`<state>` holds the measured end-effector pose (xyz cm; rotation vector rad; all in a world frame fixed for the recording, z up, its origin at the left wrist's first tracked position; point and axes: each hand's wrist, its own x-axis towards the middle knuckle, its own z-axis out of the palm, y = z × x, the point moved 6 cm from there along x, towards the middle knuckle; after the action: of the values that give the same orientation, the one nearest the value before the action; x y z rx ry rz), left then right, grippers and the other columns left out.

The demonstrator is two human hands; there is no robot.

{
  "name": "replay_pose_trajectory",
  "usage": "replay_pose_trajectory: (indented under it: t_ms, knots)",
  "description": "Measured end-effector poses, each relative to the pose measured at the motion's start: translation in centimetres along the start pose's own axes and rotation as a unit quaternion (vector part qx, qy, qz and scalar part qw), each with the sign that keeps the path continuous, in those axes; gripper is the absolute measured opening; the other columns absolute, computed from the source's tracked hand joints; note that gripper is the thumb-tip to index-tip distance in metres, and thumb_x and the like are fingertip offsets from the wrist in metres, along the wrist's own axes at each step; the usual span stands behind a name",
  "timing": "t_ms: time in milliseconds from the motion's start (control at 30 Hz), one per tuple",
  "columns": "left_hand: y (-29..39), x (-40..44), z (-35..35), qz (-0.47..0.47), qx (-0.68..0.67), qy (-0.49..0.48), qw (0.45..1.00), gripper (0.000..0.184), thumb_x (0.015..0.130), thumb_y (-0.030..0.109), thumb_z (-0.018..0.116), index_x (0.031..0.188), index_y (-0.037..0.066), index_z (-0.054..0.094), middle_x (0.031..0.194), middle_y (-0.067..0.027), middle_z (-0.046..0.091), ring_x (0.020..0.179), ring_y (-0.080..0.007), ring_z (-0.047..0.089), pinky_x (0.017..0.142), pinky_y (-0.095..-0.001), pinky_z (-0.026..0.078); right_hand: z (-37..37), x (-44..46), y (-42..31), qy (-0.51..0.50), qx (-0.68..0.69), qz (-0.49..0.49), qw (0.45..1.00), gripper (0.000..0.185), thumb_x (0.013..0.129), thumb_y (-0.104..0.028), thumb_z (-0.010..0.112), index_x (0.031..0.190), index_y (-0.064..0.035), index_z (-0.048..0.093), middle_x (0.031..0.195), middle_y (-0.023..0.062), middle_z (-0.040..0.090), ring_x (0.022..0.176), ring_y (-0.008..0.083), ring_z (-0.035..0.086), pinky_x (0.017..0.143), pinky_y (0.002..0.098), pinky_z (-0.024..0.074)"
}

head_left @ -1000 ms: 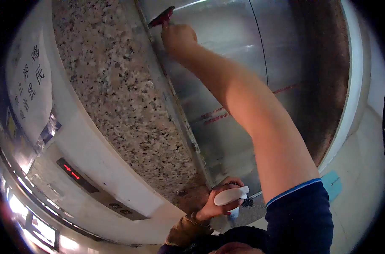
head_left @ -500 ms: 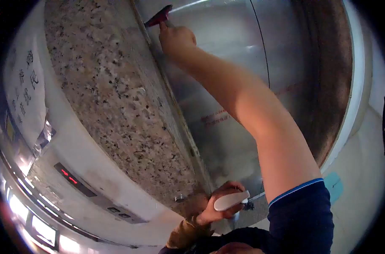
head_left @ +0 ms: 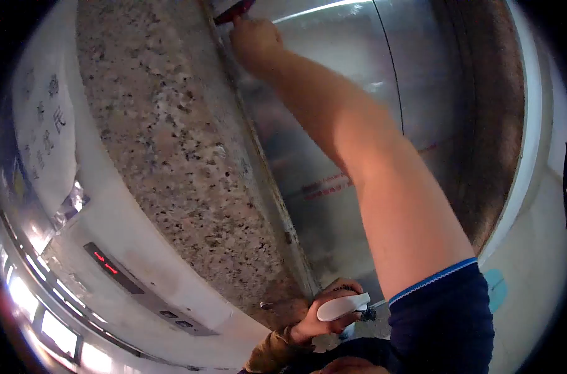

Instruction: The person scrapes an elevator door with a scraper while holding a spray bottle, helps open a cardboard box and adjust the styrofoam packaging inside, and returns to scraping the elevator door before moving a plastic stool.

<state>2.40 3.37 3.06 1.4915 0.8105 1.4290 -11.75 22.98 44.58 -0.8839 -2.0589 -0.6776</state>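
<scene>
My right hand (head_left: 256, 43) is closed round the handle of a dark red squeegee (head_left: 235, 11) at the top of the view. The squeegee's blade lies against the metal elevator door (head_left: 321, 131), close to the door's left edge. Low in the view, my left hand (head_left: 324, 315) grips a spray bottle with a white head (head_left: 342, 307); most of the bottle is hidden by the hand and body. Red printed lettering (head_left: 327, 186) shows on the door under my right forearm.
Speckled stone trim (head_left: 165, 143) runs along the door's left side. Beyond it are a call panel (head_left: 114, 268) with red lit arrows and a paper notice (head_left: 46, 124). A light blue object (head_left: 496, 290) lies on the floor at the right.
My right hand and the squeegee have shifted slightly up towards the top edge of the view. My left hand still holds the spray bottle, a little lower in view.
</scene>
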Motion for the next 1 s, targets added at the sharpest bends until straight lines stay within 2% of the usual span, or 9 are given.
replay_pose_trajectory:
  t_ms: [133,233,400,633,733,833,900,967,1000]
  knots:
    - [0.7,-0.2,0.6,0.040,-0.084,-0.006,0.996,0.038,0.073,0.006,0.075,0.110,0.002,0.064,0.116,-0.0141,0.055,0.110,-0.0250,0.053,0.094,-0.0364,0.043,0.3,-0.7,0.4,0.002,0.015,0.028,1.000,0.046,0.084,-0.018,0.063,0.128,-0.0050,0.056,0.121,0.0088,0.064,0.097,0.0256,0.069,0.059,0.0490,0.0597]
    - [1.5,-0.4,0.4,0.042,-0.052,-0.046,0.997,0.040,0.073,0.008,0.075,0.111,0.003,0.063,0.119,-0.0142,0.054,0.112,-0.0254,0.051,0.096,-0.0377,0.042,-0.5,2.1,-0.3,0.109,-0.103,-0.024,0.988,0.053,0.089,-0.022,0.059,0.138,-0.0074,0.047,0.104,0.0132,0.070,0.085,0.0300,0.071,0.058,0.0469,0.0575]
    - [0.7,-0.7,-1.8,-0.094,-0.191,-0.076,0.974,0.039,0.077,0.010,0.074,0.114,0.003,0.061,0.121,-0.0139,0.052,0.116,-0.0261,0.049,0.098,-0.0393,0.041,-3.8,8.6,-1.3,0.105,-0.019,-0.022,0.994,0.049,0.090,-0.020,0.057,0.137,-0.0069,0.049,0.116,0.0142,0.064,0.098,0.0308,0.065,0.064,0.0504,0.0563]
    - [5.8,0.0,-0.8,-0.049,-0.121,-0.063,0.989,0.037,0.081,0.007,0.072,0.116,0.003,0.060,0.122,-0.0126,0.052,0.117,-0.0242,0.049,0.098,-0.0366,0.041,-8.0,14.5,-0.1,0.116,0.064,0.010,0.991,0.045,0.092,-0.018,0.053,0.135,-0.0063,0.052,0.132,0.0156,0.055,0.115,0.0320,0.058,0.073,0.0554,0.0547]
    - [6.9,-0.7,1.4,0.028,-0.025,-0.011,0.999,0.038,0.083,0.006,0.072,0.117,0.003,0.058,0.121,-0.0105,0.053,0.115,-0.0217,0.051,0.096,-0.0352,0.043,-11.6,12.6,1.7,0.121,0.049,-0.015,0.991,0.044,0.092,-0.021,0.052,0.134,-0.0063,0.052,0.134,0.0162,0.054,0.119,0.0323,0.056,0.078,0.0547,0.0544]
    - [5.2,-1.7,3.6,0.041,-0.017,0.039,0.998,0.039,0.082,0.008,0.073,0.118,0.004,0.057,0.119,-0.0078,0.055,0.112,-0.0189,0.054,0.093,-0.0331,0.045,-13.6,8.9,6.9,-0.008,-0.017,0.046,0.999,0.044,0.087,-0.014,0.067,0.129,-0.0050,0.055,0.133,0.0164,0.053,0.118,0.0328,0.054,0.092,0.0439,0.0506]
    - [4.0,-2.3,5.0,0.020,-0.059,0.069,0.996,0.043,0.081,0.011,0.075,0.120,0.006,0.057,0.118,-0.0061,0.058,0.109,-0.0173,0.057,0.091,-0.0297,0.047,-12.1,3.9,12.1,0.192,0.215,-0.021,0.957,0.054,0.097,-0.035,0.045,0.145,-0.0136,0.035,0.112,0.0233,0.064,0.102,0.0417,0.062,0.083,0.0512,0.0514]
    - [2.5,-3.2,5.5,0.001,0.017,0.077,0.997,0.041,0.081,0.010,0.075,0.119,0.006,0.059,0.118,-0.0065,0.058,0.111,-0.0176,0.056,0.092,-0.0303,0.046,-10.5,-3.0,14.1,0.176,0.167,-0.004,0.970,0.060,0.094,-0.027,0.054,0.148,-0.0123,0.032,0.086,0.0189,0.069,0.076,0.0365,0.068,0.058,0.0478,0.0521]
    - [1.5,-3.4,5.5,-0.018,0.096,0.079,0.992,0.039,0.082,0.010,0.075,0.118,0.006,0.060,0.119,-0.0068,0.059,0.113,-0.0179,0.055,0.094,-0.0308,0.046,-9.7,-6.5,15.6,0.178,0.198,0.006,0.964,0.062,0.096,-0.028,0.053,0.149,-0.0143,0.026,0.080,0.0214,0.066,0.072,0.0389,0.065,0.059,0.0480,0.0493]
